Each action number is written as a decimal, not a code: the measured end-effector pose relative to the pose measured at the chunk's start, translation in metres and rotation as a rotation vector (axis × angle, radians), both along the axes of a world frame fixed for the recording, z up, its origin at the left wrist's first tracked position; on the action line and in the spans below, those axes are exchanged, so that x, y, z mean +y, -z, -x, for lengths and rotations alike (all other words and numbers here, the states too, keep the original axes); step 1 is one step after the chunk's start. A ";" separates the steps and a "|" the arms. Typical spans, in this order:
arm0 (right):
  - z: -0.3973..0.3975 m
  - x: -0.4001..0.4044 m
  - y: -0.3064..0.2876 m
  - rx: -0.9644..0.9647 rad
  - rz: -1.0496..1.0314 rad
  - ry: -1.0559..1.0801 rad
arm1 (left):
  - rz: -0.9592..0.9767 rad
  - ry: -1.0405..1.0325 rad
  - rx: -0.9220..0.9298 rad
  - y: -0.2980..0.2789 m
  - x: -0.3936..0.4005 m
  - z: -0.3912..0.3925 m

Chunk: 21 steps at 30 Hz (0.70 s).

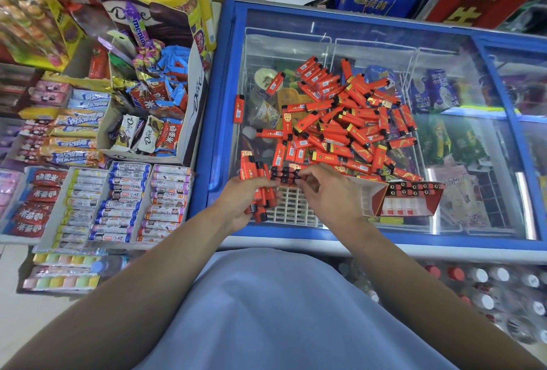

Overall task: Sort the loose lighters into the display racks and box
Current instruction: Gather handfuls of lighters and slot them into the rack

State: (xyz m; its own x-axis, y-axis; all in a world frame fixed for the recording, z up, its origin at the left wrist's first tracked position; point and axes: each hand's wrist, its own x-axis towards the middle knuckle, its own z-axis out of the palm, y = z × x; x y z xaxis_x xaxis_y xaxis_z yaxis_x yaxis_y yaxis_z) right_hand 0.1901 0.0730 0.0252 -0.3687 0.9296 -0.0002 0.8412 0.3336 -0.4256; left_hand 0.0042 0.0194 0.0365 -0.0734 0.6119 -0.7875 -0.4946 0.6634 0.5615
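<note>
The freezer lid [225, 121] carries everything. Across its middle sprawls the heap of loose lighters [340, 121], mostly unsorted, so most of the work remains. At the lid's near edge sits the red box [408, 201], partly filled, and left of it the white rack [293, 207] with only its far rows filled. Over the rack's left edge, the left hand [236, 201] grips a bundle of lighters [260, 192]; the right hand [328, 189] pinches one lighter [297, 174] into a slot.

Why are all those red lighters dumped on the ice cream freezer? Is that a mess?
Yes, it looks messy. A heap of red lighters lies jumbled every which way on the freezer's glass lid. One lighter sits apart by the blue frame. Only a few stand neatly in the white rack.
</note>
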 end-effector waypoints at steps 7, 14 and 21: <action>0.000 0.006 -0.005 -0.184 0.063 -0.063 | -0.015 0.001 -0.017 0.000 -0.001 -0.001; 0.008 -0.003 -0.018 0.266 0.301 0.065 | -0.051 -0.026 -0.021 0.001 -0.002 -0.001; 0.024 -0.012 -0.029 0.308 0.582 0.080 | -0.078 -0.091 -0.058 0.000 0.002 -0.006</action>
